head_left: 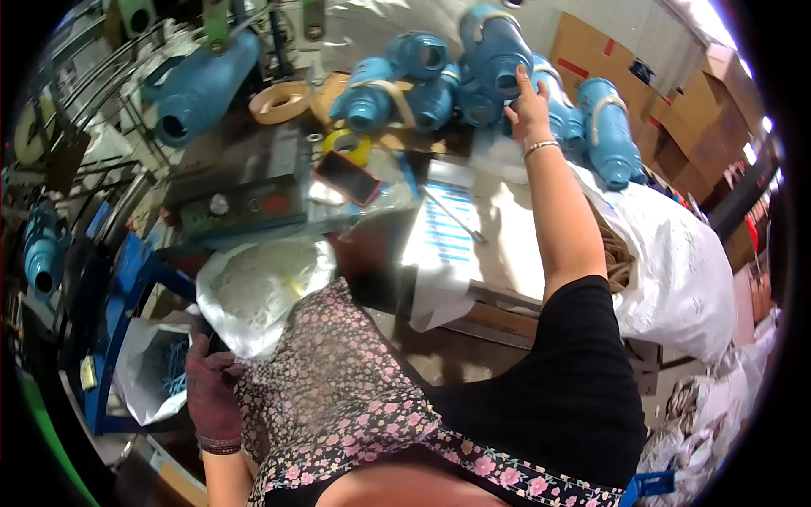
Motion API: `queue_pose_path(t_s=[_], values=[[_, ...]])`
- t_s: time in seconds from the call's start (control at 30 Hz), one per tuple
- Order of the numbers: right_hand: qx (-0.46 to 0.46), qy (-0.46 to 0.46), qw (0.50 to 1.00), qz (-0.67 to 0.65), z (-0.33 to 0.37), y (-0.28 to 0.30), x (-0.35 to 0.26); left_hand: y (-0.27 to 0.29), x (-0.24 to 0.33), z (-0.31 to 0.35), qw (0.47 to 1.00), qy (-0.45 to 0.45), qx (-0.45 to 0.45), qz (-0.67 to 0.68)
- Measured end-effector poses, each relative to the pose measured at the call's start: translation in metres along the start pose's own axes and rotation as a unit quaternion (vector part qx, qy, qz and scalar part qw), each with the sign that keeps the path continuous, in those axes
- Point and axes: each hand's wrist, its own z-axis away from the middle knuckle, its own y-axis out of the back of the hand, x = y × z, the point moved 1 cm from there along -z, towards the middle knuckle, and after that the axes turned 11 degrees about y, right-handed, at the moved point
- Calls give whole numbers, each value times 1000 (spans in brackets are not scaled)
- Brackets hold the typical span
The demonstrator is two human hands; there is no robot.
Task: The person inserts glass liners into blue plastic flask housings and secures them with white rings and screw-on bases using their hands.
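Observation:
My bare right hand [530, 111] reaches far out over the table, fingers closed at the open neck of a blue plastic thermos casing [492, 46] with a light strap handle. That casing lies on top of a group of similar ones, among them a casing [367, 95] on the left and another casing [608, 135] on the right. My left hand [213, 384], in a dark reddish glove, hangs low beside my floral apron [346, 372]. Its fingers are loosely bent and apart, with nothing seen in them. The nearest thing is a clear plastic-lined bag [262, 287].
On the table are a phone [347, 178], a yellow tape roll [347, 147], a tan tape roll [280, 102] and a printed sheet [448, 215]. Another blue casing [207, 89] is by the machine at left. A white sack [676, 262] bulges at right, near cardboard boxes [710, 118].

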Motion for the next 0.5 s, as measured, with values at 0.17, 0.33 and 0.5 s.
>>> queue_pose_path(t_s=[0.17,0.33,0.5], values=[[-164,-96,982,-1,79,-56,68,20,-9,29,999,-13,17,27],[-356,-511,777,-92,297,-45,173,45,-10,54,996,-14,63,63],[-593,269,748,127,409,-90,49,67,-16,57,990,-37,135,33]])
